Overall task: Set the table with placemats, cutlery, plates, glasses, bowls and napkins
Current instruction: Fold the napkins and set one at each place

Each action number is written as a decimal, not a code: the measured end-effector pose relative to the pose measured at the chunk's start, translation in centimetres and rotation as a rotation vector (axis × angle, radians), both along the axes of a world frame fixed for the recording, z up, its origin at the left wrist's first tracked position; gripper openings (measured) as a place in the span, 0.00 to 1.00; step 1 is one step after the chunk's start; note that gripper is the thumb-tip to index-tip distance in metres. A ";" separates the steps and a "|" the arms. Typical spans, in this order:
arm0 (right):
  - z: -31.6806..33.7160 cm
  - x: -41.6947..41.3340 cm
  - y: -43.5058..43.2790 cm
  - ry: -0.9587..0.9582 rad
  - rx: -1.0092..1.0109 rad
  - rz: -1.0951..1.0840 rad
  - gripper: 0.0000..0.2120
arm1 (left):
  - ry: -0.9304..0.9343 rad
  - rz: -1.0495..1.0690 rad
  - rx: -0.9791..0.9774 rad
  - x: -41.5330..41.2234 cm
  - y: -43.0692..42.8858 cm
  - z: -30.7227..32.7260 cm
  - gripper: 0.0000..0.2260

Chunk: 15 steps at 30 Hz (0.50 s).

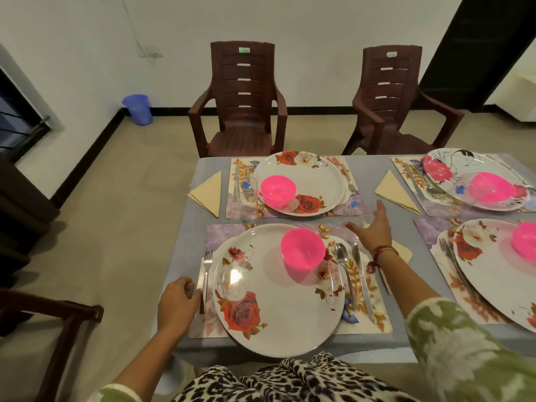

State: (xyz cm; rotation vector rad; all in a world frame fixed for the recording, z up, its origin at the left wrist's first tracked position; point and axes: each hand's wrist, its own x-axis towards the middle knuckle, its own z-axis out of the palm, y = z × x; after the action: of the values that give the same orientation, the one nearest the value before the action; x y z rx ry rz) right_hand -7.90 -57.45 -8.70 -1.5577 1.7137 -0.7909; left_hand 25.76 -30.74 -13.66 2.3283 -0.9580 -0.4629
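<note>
Centrally, the near place setting: the left hand (177,300) has its fingers curled on the left edge of the near placemat (374,323) and grips it, just beside the steel fork (206,268). The right hand (374,229) is open, fingers spread and palm down, over the grey tablecloth (185,227) at the mat's far right corner; a cream napkin (403,251) shows beneath the wrist, and whether the palm touches it cannot be told. The mat is rectangular, glossy and printed with flowers. On it rests a round white plate (278,309) with red rose prints, carrying a translucent pink plastic bowl (303,250) and a clear glass (232,282). A spoon (343,262) and a table knife (362,277) lie side by side right of the plate. Beyond, the far setting has a like rose plate (307,177), a pink bowl (278,190), a clear tumbler (249,195) and a triangular folded napkin (207,192). Two brown slatted plastic chairs (243,97) stand behind the table.
</note>
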 end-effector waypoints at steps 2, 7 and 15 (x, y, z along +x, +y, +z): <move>0.1 0.9 -1.0 -0.003 -0.013 -0.011 0.43 | -0.004 0.007 0.010 0.1 0.6 -0.1 0.11; 0.2 2.8 -0.8 0.047 -0.044 -0.027 0.36 | -0.007 0.008 0.019 0.0 1.3 0.2 0.09; 0.9 3.7 1.0 0.049 -0.045 0.023 0.36 | -0.031 -0.024 0.046 -0.4 1.2 0.4 0.09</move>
State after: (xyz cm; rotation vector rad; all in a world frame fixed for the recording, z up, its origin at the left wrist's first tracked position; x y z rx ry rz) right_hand -4.15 -56.49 -7.82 -1.6364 1.7205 -0.7914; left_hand 25.38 -29.52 -13.29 2.3739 -1.0002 -0.4642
